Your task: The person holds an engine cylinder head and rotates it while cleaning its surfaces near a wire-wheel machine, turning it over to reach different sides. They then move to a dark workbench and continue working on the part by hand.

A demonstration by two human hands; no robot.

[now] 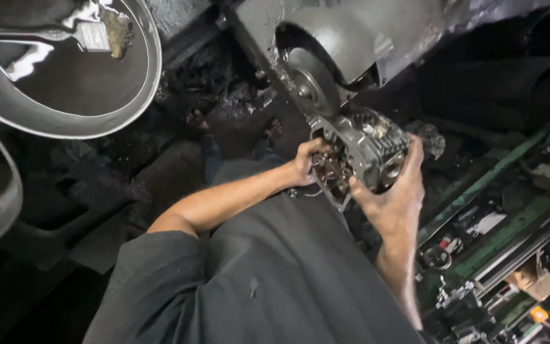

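A grey metal engine part [367, 150] with ribbed casting and round ports is held in front of me, beside a large dark machine housing [345, 44] with a shiny round disc [313, 79]. My right hand [393, 191] cups the part from below and the right, thumb on its lower edge. My left hand [307, 162] has its fingers curled into the part's open left side, among small metal pieces. My dark shirt fills the lower middle of the view.
A large round metal basin [151, 70] of dark oily liquid with a brush in it sits at upper left. Another round vessel [1, 204] is at the left edge. A green rack [498, 239] cluttered with tools and parts runs along the right. The floor is dark and greasy.
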